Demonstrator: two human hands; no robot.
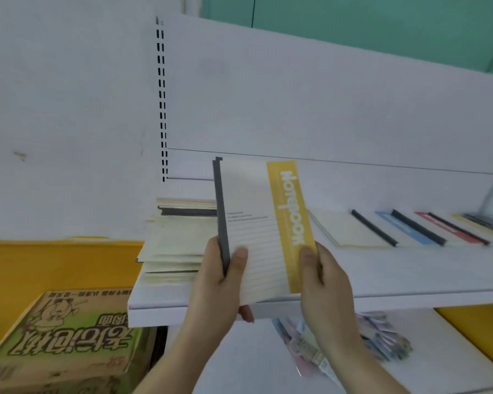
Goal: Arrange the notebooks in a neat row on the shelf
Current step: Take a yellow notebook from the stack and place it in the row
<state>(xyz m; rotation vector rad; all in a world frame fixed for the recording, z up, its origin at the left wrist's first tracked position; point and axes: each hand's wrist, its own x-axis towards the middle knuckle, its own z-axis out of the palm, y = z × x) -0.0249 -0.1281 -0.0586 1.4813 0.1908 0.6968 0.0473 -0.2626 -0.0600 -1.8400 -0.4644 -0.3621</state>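
I hold a cream notebook with a yellow band and a dark spine [256,223] upright over the front of the white shelf [396,280]. My left hand [219,282] grips its lower spine edge, thumb on the cover. My right hand [325,282] pinches its lower right edge at the yellow band. A messy stack of notebooks [177,240] lies on the shelf to the left. To the right, several notebooks [410,226] lie flat in an overlapping row, with cream, blue, red and yellow covers.
A cardboard box with printed characters [66,339] sits low on the left against a yellow panel. Plastic-wrapped packets [353,342] lie on the lower shelf under my right arm. A slotted upright [161,95] runs up the white back panel.
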